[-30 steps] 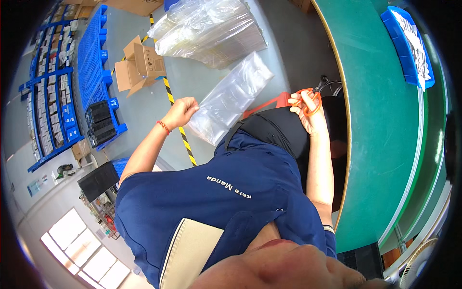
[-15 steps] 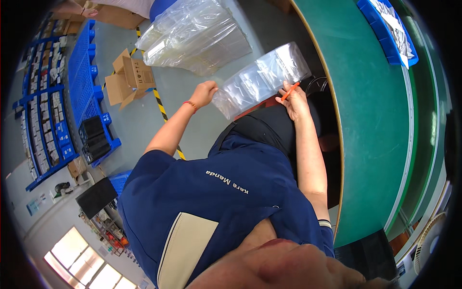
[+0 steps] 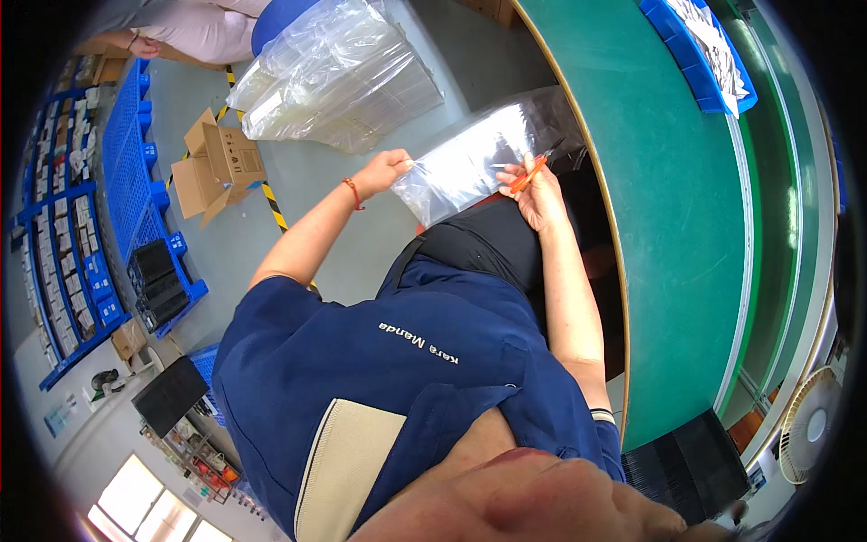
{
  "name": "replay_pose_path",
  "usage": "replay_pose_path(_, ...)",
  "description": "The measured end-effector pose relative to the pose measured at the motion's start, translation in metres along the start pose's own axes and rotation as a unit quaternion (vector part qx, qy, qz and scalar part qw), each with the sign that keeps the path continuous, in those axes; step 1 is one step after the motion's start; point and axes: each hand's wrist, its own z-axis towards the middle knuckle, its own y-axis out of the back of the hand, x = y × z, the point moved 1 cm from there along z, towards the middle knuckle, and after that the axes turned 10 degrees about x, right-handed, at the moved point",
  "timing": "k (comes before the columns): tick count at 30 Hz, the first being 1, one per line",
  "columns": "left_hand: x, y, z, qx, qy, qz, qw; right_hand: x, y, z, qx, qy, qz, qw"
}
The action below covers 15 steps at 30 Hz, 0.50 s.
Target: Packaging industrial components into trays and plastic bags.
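Observation:
A clear plastic bag stretches across above my lap, bright with glare. My left hand is closed in a pinch on its left edge. On the right, my right hand is closed around a pair of orange-handled scissors, with a dark tip pointing up and away over the bag. Some fingers of that hand lie against the film; whether they also grip it I cannot tell.
A big stack of clear plastic bags stands ahead. To my right curves a green table with a blue bin of papers. At left are an open cardboard box, a blue pallet and another person.
The scissors have turned in my right hand, so their dark tip now shows. The bag looks smoother and more spread out. The whole view has shifted slightly, showing more of the other person.

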Motion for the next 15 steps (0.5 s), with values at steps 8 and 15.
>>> replay_pose_path(8, -0.003, 0.043, -0.032, 0.045, 0.05, -0.054, 0.996, 0.015, -0.019, -0.019, 0.109, -0.169, -0.262, 0.944)
replay_pose_path(15, 0.037, 0.06, -0.032, -0.276, 0.1, 0.143, 0.945, 0.007, -0.036, -0.002, 0.112, -0.23, -0.332, 0.908)
